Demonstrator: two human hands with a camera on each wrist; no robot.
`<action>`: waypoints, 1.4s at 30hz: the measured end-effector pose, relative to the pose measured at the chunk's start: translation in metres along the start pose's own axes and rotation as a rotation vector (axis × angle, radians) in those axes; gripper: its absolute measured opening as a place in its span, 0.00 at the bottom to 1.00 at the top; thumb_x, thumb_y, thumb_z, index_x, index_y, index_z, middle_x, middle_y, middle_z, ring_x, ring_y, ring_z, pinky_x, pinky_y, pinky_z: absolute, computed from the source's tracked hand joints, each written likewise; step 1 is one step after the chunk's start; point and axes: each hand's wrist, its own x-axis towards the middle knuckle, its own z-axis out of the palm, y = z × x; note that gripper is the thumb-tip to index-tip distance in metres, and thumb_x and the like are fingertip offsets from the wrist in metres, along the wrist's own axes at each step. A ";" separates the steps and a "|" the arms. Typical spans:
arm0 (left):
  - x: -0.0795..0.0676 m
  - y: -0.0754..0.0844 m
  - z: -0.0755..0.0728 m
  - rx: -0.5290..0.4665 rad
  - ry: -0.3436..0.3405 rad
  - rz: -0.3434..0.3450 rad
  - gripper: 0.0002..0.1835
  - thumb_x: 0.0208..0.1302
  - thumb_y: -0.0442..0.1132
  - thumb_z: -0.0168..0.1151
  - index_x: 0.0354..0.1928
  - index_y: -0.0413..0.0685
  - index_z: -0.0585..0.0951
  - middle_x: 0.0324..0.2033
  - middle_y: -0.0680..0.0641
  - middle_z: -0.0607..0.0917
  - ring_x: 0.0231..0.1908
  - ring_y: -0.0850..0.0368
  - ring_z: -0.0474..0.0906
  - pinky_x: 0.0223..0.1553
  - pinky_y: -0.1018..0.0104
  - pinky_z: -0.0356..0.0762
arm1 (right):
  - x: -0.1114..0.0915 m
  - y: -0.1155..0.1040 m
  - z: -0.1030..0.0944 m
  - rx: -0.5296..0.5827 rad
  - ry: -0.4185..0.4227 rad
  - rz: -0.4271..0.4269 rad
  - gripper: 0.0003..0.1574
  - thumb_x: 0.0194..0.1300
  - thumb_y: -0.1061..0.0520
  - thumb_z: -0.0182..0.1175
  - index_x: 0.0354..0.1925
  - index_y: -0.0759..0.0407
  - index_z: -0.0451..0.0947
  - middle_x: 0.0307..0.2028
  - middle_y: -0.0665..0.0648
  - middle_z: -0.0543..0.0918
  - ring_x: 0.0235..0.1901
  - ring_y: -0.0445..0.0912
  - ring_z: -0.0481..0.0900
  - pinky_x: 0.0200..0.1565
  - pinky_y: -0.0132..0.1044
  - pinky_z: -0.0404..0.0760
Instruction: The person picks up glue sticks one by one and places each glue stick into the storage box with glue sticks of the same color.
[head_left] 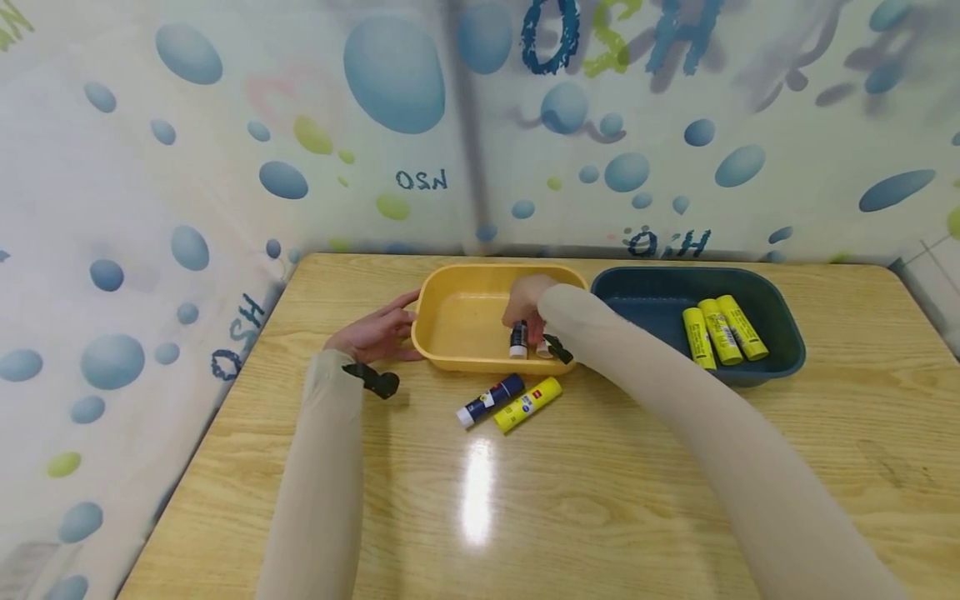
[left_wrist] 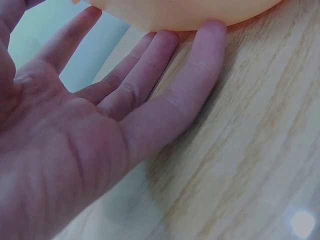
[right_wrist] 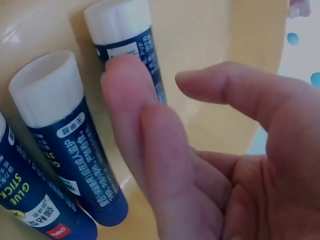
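My left hand (head_left: 375, 333) has its fingers spread, with fingertips against the left outer side of the yellow basin (head_left: 461, 321). In the left wrist view the palm faces up toward the camera and the fingertips (left_wrist: 212, 32) meet the basin's wall (left_wrist: 190, 12). Inside that basin, at its right, is my right hand (head_left: 528, 302), its thumb and fingers apart. The right wrist view has its fingers (right_wrist: 127, 90) overlapping a dark blue glue stick with a white cap (right_wrist: 120, 25). Two more such sticks lie beside it, a middle one (right_wrist: 75, 145) and a left one (right_wrist: 32, 197).
In front of the yellow basin, a dark blue glue stick (head_left: 491, 401) and a yellow glue stick (head_left: 528, 404) lie on the wooden table (head_left: 570, 500). To the right stands a dark teal basin (head_left: 641, 287) holding three yellow glue sticks (head_left: 721, 332). A patterned wall covering (head_left: 495, 150) rises behind.
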 end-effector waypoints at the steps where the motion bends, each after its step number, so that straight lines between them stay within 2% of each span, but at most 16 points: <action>1: 0.000 0.000 0.000 0.002 -0.007 0.003 0.32 0.77 0.37 0.41 0.77 0.62 0.46 0.66 0.39 0.64 0.57 0.52 0.70 0.56 0.42 0.69 | 0.000 0.000 0.000 -0.013 0.003 -0.005 0.18 0.65 0.51 0.58 0.40 0.66 0.79 0.26 0.57 0.85 0.23 0.43 0.84 0.22 0.26 0.77; 5: 0.001 -0.001 -0.001 -0.010 -0.022 0.010 0.32 0.77 0.36 0.40 0.77 0.61 0.46 0.64 0.40 0.67 0.57 0.52 0.71 0.56 0.42 0.70 | -0.007 0.000 -0.001 -0.065 0.039 -0.038 0.20 0.66 0.47 0.58 0.40 0.63 0.79 0.23 0.55 0.85 0.21 0.42 0.83 0.23 0.27 0.78; 10: 0.002 -0.001 -0.001 -0.031 -0.012 0.001 0.32 0.76 0.36 0.41 0.77 0.62 0.48 0.65 0.40 0.66 0.56 0.52 0.71 0.56 0.43 0.70 | -0.028 -0.001 0.000 -0.082 0.070 -0.121 0.19 0.66 0.47 0.59 0.42 0.62 0.77 0.22 0.54 0.83 0.26 0.46 0.85 0.35 0.35 0.82; 12: 0.002 -0.001 -0.001 -0.027 -0.005 -0.003 0.32 0.76 0.37 0.42 0.76 0.63 0.48 0.66 0.40 0.65 0.56 0.52 0.71 0.55 0.43 0.71 | -0.037 -0.002 0.001 -0.086 0.073 -0.160 0.19 0.65 0.48 0.60 0.42 0.63 0.76 0.23 0.55 0.83 0.24 0.46 0.84 0.37 0.36 0.82; 16: 0.000 0.000 -0.001 -0.016 -0.001 -0.002 0.32 0.76 0.37 0.42 0.77 0.63 0.48 0.66 0.39 0.64 0.56 0.51 0.71 0.55 0.42 0.71 | -0.052 -0.005 0.006 -0.082 0.067 -0.226 0.16 0.65 0.49 0.62 0.40 0.62 0.75 0.23 0.55 0.82 0.19 0.44 0.81 0.30 0.32 0.80; 19: -0.001 0.000 -0.001 -0.003 -0.016 0.005 0.32 0.76 0.37 0.41 0.77 0.62 0.46 0.67 0.39 0.63 0.56 0.51 0.71 0.56 0.43 0.70 | -0.061 -0.007 0.009 -0.087 0.067 -0.262 0.16 0.64 0.50 0.62 0.37 0.62 0.76 0.22 0.55 0.83 0.21 0.45 0.82 0.25 0.29 0.77; 26: -0.002 0.001 0.002 -0.017 -0.002 -0.006 0.32 0.76 0.37 0.42 0.77 0.64 0.48 0.67 0.39 0.63 0.55 0.52 0.72 0.54 0.44 0.72 | -0.077 -0.007 0.015 -0.116 0.060 -0.306 0.15 0.63 0.49 0.64 0.31 0.60 0.77 0.23 0.54 0.83 0.30 0.50 0.83 0.31 0.34 0.78; 33: -0.001 0.001 0.001 -0.004 -0.009 -0.001 0.33 0.76 0.37 0.42 0.77 0.63 0.46 0.63 0.41 0.67 0.55 0.51 0.71 0.55 0.43 0.71 | -0.087 -0.004 0.022 -0.178 0.077 -0.348 0.13 0.61 0.50 0.65 0.27 0.57 0.77 0.21 0.52 0.79 0.25 0.46 0.76 0.26 0.33 0.67; 36: 0.000 0.001 0.000 -0.006 -0.001 -0.004 0.32 0.76 0.37 0.42 0.77 0.63 0.47 0.59 0.43 0.70 0.54 0.52 0.72 0.55 0.43 0.71 | -0.090 -0.002 0.026 -0.188 0.078 -0.380 0.13 0.61 0.50 0.66 0.26 0.56 0.77 0.20 0.51 0.76 0.23 0.45 0.73 0.26 0.33 0.66; 42: 0.000 0.001 0.000 -0.013 0.004 -0.008 0.32 0.77 0.37 0.41 0.77 0.63 0.46 0.57 0.44 0.72 0.53 0.52 0.73 0.56 0.42 0.70 | -0.093 -0.001 0.037 -0.203 0.082 -0.469 0.10 0.59 0.55 0.67 0.25 0.54 0.77 0.23 0.50 0.76 0.25 0.44 0.74 0.26 0.33 0.68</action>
